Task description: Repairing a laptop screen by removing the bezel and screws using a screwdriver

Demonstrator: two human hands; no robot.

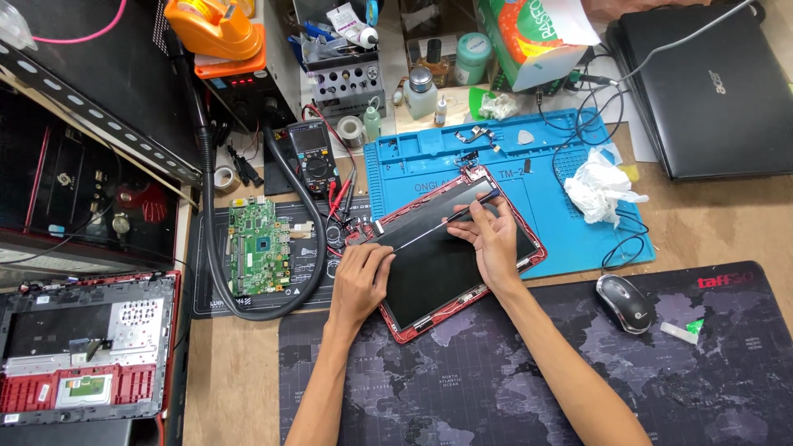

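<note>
The laptop screen panel [450, 252] lay flat near the middle of the worktop [239, 372], half on the blue repair mat [562, 239] and half on the dark map-printed desk mat [496, 380]. Its long axis ran diagonally, from the near-left up toward the far-right, so one corner pointed at the far edge of the worktop. It was a dark, glossy rectangle set in a red frame, the glass unlit, with a slim black strip along its upper long side.

The left hand [359, 281] rested flat on the panel's left corner, fingers bent and pressing down on the frame, gripping nothing. The right hand [496, 239] lay over the upper right part of the panel, its fingers closed on a thin, light-coloured rod-like tool [438, 225] laid along the top edge; what kind of tool it was, I could not tell.

To the left of the panel sat a green circuit board [258, 245], ringed by a thick grey hose [248, 310], with a multimeter [315, 153] beyond it. A red opened laptop base [83, 351] lay at the near-left corner. A crumpled white tissue [601, 188] sat on the blue mat, just right of the panel, with black cables looped near it. A computer mouse [625, 301] sat on the dark mat to the right. A closed black laptop [710, 91] occupied the far-right corner. Bottles and an orange tape dispenser [215, 29] crowded the far edge.
</note>
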